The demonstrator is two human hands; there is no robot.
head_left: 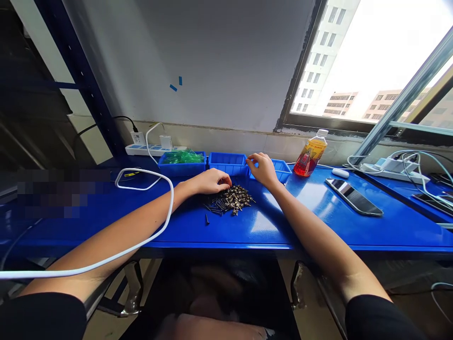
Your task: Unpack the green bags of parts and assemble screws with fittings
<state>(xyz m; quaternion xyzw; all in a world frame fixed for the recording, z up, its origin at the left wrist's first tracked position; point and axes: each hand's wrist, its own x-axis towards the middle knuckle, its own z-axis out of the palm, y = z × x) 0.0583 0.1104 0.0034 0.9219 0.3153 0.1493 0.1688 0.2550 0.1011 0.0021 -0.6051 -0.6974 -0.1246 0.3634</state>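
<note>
A heap of small dark and brass-coloured screws (236, 199) lies on the blue table, with one loose screw (207, 219) in front of it. My left hand (212, 181) rests at the heap's back left edge, its fingers curled down and closed; whatever is between the tips is hidden. Over the gap between the middle blue bin (227, 166) and the right blue bin (282, 171), my right hand (264, 169) is raised with thumb and forefinger pinched together. Anything in that pinch is too small to make out.
A left blue bin (182, 167) holds green plastic bags (183, 157). To the right stand a drink bottle (310, 155), a white case (340, 173) and a phone (354, 196). Power strips (392, 171) sit behind. A white cable (169, 208) loops across my left forearm.
</note>
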